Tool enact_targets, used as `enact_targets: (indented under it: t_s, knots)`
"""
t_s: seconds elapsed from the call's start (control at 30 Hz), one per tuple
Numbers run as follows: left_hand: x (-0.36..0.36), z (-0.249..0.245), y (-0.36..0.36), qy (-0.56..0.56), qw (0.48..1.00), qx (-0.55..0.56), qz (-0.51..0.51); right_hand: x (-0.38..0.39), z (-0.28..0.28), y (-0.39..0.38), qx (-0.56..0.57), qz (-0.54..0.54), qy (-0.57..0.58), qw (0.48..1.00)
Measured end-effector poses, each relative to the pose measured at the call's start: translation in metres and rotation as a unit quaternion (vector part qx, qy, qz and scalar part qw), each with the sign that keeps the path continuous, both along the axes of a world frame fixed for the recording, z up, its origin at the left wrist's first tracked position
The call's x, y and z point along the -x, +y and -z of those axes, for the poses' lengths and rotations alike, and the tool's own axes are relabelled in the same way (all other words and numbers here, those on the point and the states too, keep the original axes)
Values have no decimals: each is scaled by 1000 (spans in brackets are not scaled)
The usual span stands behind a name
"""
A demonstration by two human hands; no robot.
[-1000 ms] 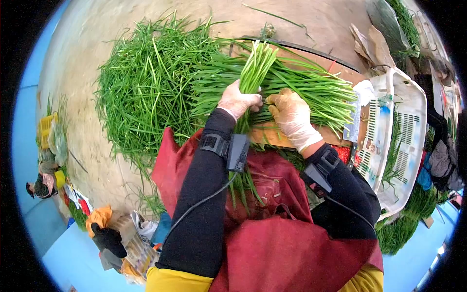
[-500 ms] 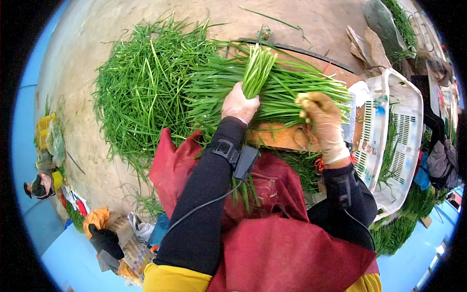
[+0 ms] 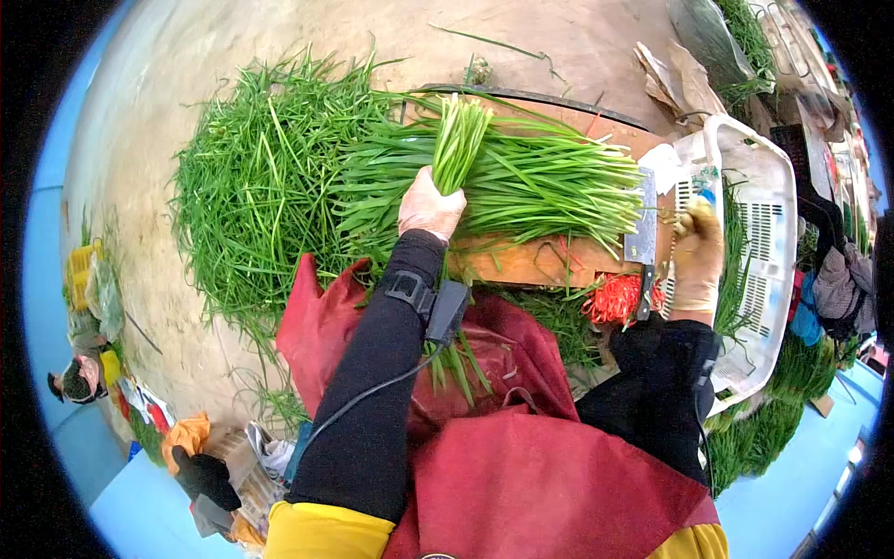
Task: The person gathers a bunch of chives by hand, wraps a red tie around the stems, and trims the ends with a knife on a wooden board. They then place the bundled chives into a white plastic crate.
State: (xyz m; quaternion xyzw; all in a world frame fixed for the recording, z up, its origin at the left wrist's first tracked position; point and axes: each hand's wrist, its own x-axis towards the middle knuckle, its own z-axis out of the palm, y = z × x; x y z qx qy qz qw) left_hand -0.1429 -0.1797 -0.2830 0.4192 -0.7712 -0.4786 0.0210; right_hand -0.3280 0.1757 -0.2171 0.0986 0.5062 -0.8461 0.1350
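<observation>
My left hand (image 3: 431, 207), in a pale glove, is wrapped round an upright bunch of green stalks (image 3: 460, 140). Under and beside it, long green stalks (image 3: 568, 182) lie across a wooden board (image 3: 531, 261). A cleaver (image 3: 643, 228) rests at the board's right end, its black handle toward me. My right hand (image 3: 697, 247), also gloved, is just right of the blade, over the near edge of a white crate; its fingers are curled, and what they hold, if anything, is too small to name. Red ties (image 3: 615, 299) lie beside the cleaver handle.
A large loose heap of green leaves (image 3: 261, 186) covers the left side. The white crate (image 3: 782, 279) stands at the right, with leaves inside. Brown paper (image 3: 684, 84) lies at the upper right. Another person (image 3: 82, 377) is at the far left.
My right hand has moved right, from the stalk ends to beside the crate, uncovering the cleaver and red ties. My left hand still holds the bunch. The view has shifted slightly.
</observation>
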Motion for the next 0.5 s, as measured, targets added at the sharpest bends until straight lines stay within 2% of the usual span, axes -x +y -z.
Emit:
enact_targets:
  t_s: [0.03, 0.07, 0.13, 0.17, 0.2, 0.27, 0.33, 0.37, 0.43, 0.5]
  knots:
    - [1, 1, -3, 40, 998, -38, -17, -9, -27, -1, -1, 9, 2, 1000]
    - [-2, 2, -9, 42, 998, -35, -18, -12, -41, 5, 53, -91, 27, 994]
    - [-7, -27, -25, 169, 943, -287, 3, -23, -67, 3, -93, -267, 57, 958]
    - [-11, -33, -37, 190, 921, -339, 15, -32, -79, -7, -184, -377, 65, 906]
    - [-15, -38, -47, 194, 910, -365, 15, -38, -108, -36, -307, -458, 21, 834]
    - [-21, -52, -64, 203, 897, -392, 18, -46, -95, -69, -420, -442, 55, 790]
    - [-24, -61, -73, 206, 890, -406, 5, -44, -75, -110, -359, -399, 159, 828]
    - [-26, -65, -75, 224, 889, -400, -3, -47, -72, -134, -417, -402, 235, 781]
    - [-27, -68, -77, 250, 886, -390, -19, -49, -48, -170, -447, -403, 372, 707]
    - [-25, -70, -75, 265, 880, -394, -18, -50, -19, -196, -465, -364, 422, 688]
